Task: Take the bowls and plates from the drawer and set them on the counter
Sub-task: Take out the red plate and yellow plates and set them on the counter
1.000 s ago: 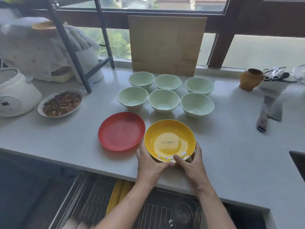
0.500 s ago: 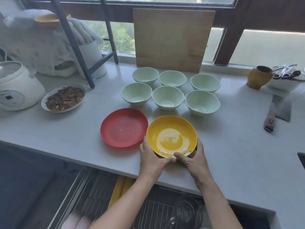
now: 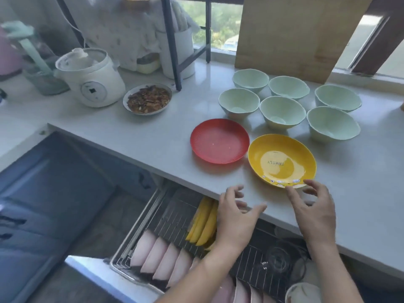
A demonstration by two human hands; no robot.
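Note:
A yellow plate (image 3: 282,159) marked FAMILY lies on the grey counter (image 3: 153,138), right of a red plate (image 3: 219,141). Several pale green bowls (image 3: 282,112) stand in two rows behind them. My right hand (image 3: 312,206) is open just off the yellow plate's near rim, fingertips almost touching it. My left hand (image 3: 236,213) is open and empty over the counter edge, above the open drawer (image 3: 140,243). In the drawer's wire rack stand yellow plates (image 3: 204,221) on edge and a row of pink bowls (image 3: 161,256).
A white rice cooker (image 3: 91,77) and a dish of cooked food (image 3: 148,99) sit at the left of the counter. A wooden board (image 3: 295,33) leans on the window. A black rack leg (image 3: 172,44) stands behind the dish. Glass items (image 3: 284,259) lie in the drawer's right part.
Both hands let go of the yellow plate, which now rests on the counter, and drew back toward the counter edge. The view swung down and left, showing the open drawer.

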